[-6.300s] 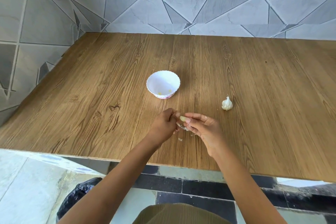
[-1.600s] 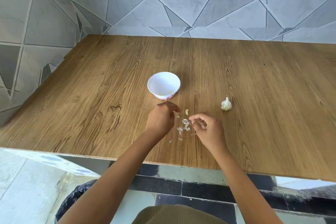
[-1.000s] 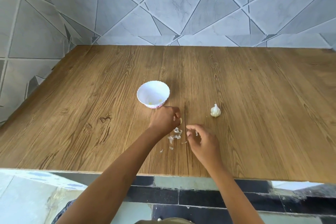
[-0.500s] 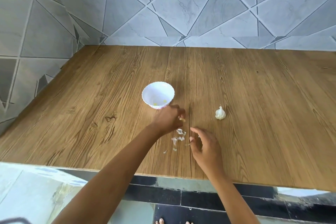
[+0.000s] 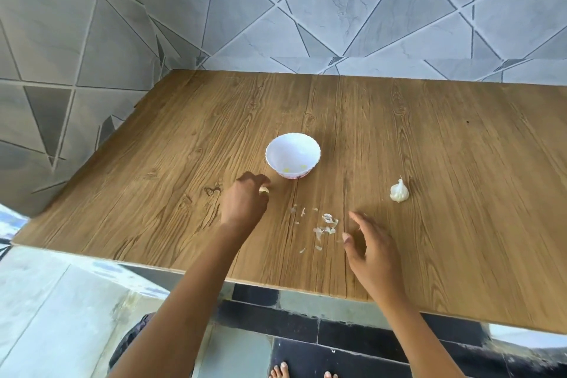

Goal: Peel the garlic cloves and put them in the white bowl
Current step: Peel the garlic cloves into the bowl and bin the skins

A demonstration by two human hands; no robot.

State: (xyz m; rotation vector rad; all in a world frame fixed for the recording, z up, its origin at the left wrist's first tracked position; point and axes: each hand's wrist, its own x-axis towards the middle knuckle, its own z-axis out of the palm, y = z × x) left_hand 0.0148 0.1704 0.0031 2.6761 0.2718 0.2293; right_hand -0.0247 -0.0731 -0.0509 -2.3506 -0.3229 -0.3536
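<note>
A small white scalloped bowl (image 5: 293, 158) stands mid-table with two yellowish peeled pieces at its bottom. Just below and left of it, my left hand (image 5: 245, 204) pinches a peeled garlic clove (image 5: 264, 190) in its fingertips. My right hand (image 5: 368, 244) hovers near the front edge, fingers spread and holding nothing. A garlic bulb (image 5: 399, 192) lies to the right of the bowl. Scraps of garlic skin (image 5: 325, 225) are scattered between my hands.
The wooden table (image 5: 460, 163) meets grey tiled walls at the back and left. Its front edge runs under my forearms, with dark floor tiles and my toes below. A black bag shows beneath my left arm.
My left hand picked the peeled clove off the table and now holds it beside the bowl. My right hand dropped the skins, opened and drew back. The camera tilted.
</note>
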